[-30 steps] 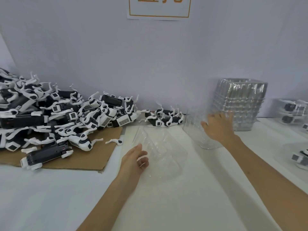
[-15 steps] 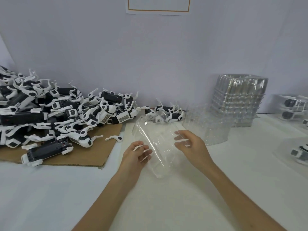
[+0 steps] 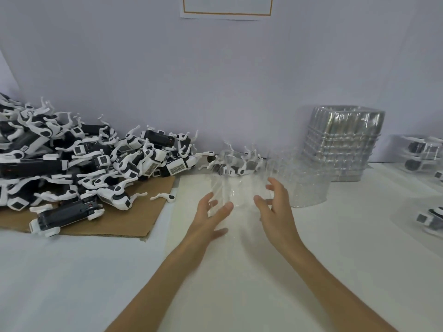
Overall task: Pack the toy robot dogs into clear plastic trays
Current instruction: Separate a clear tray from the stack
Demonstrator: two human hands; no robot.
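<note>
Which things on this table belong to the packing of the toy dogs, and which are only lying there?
For the job: clear tray between left hand and right hand; pile of toy robot dogs; stack of clear trays; filled trays at far right.
Only lying about: cardboard sheet under the pile; loose white part; paper sign on the wall.

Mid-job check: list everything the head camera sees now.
cardboard: one, brown, left
toy robot dogs: many, black and white, piled on the cardboard
loose leg piece: one, white, beside the cardboard
clear tray: one, colourless, centre
tray stack: one, clear, back right
packed trays: several, clear, far right
paper sign: one, orange-bordered, top centre
table: one, white, underneath
left hand: fingers straight, clear tray's left side
right hand: fingers spread, clear tray's right side
</note>
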